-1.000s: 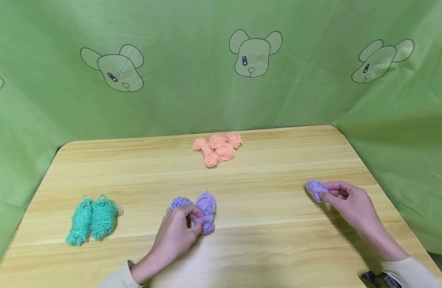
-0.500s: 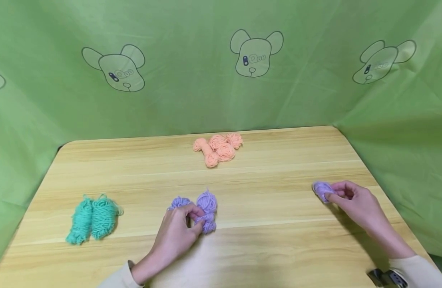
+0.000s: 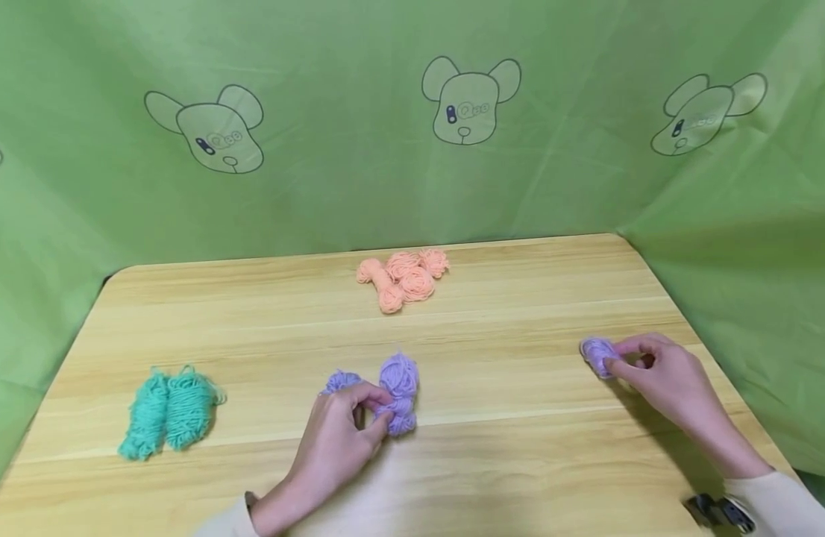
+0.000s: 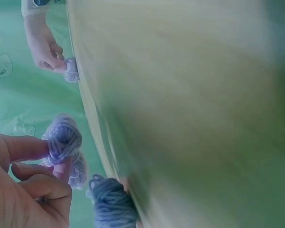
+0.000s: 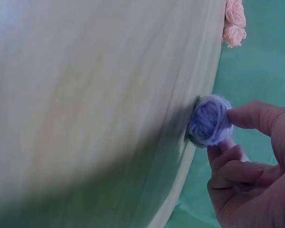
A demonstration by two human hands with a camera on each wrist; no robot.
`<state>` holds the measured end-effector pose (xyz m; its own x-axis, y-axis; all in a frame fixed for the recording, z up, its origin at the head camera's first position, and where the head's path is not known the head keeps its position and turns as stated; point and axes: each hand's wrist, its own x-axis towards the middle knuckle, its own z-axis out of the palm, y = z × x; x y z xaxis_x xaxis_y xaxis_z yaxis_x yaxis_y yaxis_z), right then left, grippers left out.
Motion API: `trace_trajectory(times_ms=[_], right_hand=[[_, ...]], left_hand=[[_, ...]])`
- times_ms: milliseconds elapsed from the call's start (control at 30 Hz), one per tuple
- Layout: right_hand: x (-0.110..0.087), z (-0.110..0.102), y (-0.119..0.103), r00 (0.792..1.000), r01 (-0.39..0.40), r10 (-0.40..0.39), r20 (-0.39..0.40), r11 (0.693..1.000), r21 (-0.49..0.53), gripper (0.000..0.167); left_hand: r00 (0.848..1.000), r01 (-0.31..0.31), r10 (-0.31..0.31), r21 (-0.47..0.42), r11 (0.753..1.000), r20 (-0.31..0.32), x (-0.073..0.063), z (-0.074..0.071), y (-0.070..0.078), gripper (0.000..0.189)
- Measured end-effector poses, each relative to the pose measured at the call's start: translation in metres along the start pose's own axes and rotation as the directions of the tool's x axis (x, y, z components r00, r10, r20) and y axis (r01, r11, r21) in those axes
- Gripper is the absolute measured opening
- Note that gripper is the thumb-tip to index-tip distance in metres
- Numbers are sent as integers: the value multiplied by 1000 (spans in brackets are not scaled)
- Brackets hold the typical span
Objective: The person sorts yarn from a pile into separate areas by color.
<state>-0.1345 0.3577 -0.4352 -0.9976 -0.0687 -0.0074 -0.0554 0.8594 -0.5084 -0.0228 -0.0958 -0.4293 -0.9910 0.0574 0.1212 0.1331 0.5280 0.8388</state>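
My left hand [image 3: 339, 432] pinches a purple yarn skein [image 3: 400, 377], narrow at its middle, between thumb and fingers. In the left wrist view this skein [image 4: 64, 135] shows a rounded end and loose strands. Just behind the left fingers lies a second purple skein [image 3: 342, 381], partly hidden by the hand; its wound side [image 4: 113, 204] shows low in the left wrist view. At the right side of the table my right hand [image 3: 670, 380] holds a small purple yarn bundle [image 3: 598, 356] by its near end. Its coiled end [image 5: 209, 121] faces the right wrist camera, close over the wood.
Two green yarn skeins [image 3: 189, 410] lie side by side at the left of the wooden table [image 3: 506, 462]. Several peach yarn bundles [image 3: 417, 285] sit clustered near the far edge. A green curtain [image 3: 352, 164] with printed bear heads encloses the back and sides.
My left hand has shifted slightly right with its purple skein, widening the gap to the skein behind it. My right hand moved its bundle a little right, then stayed nearly still.
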Motion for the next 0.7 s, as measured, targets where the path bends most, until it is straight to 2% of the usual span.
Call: trace_trajectory(times_ms=[267, 400, 700], right_hand=[[-1, 1, -3, 999, 33, -32, -17, 999, 19, 34], [0, 1, -4, 999, 43, -43, 1, 999, 29, 33], [1, -4, -7, 999, 33, -35, 38, 999, 36, 35]], left_hand=[[1000, -5, 5, -51, 999, 0, 0, 0, 11, 21], [1000, -3, 2, -57, 998, -7, 0, -2, 14, 22], [996, -65, 63, -43, 997, -58, 2, -5, 18, 24]])
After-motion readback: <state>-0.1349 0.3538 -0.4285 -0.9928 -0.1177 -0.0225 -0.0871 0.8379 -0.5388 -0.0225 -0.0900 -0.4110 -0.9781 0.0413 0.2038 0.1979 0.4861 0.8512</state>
